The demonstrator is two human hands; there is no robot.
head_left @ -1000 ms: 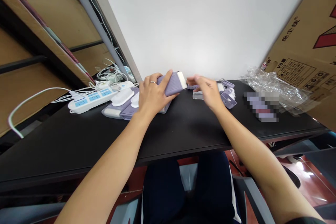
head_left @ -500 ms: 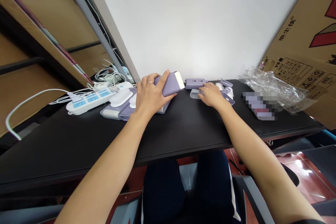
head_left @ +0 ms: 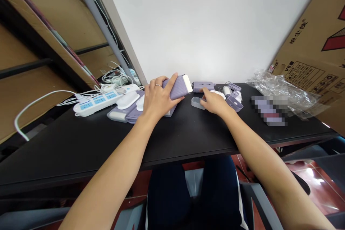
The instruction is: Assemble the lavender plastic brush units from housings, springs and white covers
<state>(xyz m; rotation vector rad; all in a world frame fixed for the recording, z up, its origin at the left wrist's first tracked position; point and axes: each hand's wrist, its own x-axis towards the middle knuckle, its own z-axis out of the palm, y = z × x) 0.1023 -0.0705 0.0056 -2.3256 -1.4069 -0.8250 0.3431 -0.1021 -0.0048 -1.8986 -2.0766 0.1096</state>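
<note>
The left hand [head_left: 157, 97] grips a lilac ribbed case [head_left: 178, 87], fingers wrapped across its face, apparently to steady it above the black desk [head_left: 81, 151]. Right of the case, the right hand [head_left: 214, 102] rests with fingers loosely spread, grasping nothing visible, just beside a clear tray [head_left: 196, 102].

Workroom — cardboard cartons [head_left: 304, 54], power strip [head_left: 97, 103]

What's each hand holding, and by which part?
The left hand grips a lilac ribbed case around its middle. The right hand seems to hold nothing, resting beside a clear plastic tray.
</note>
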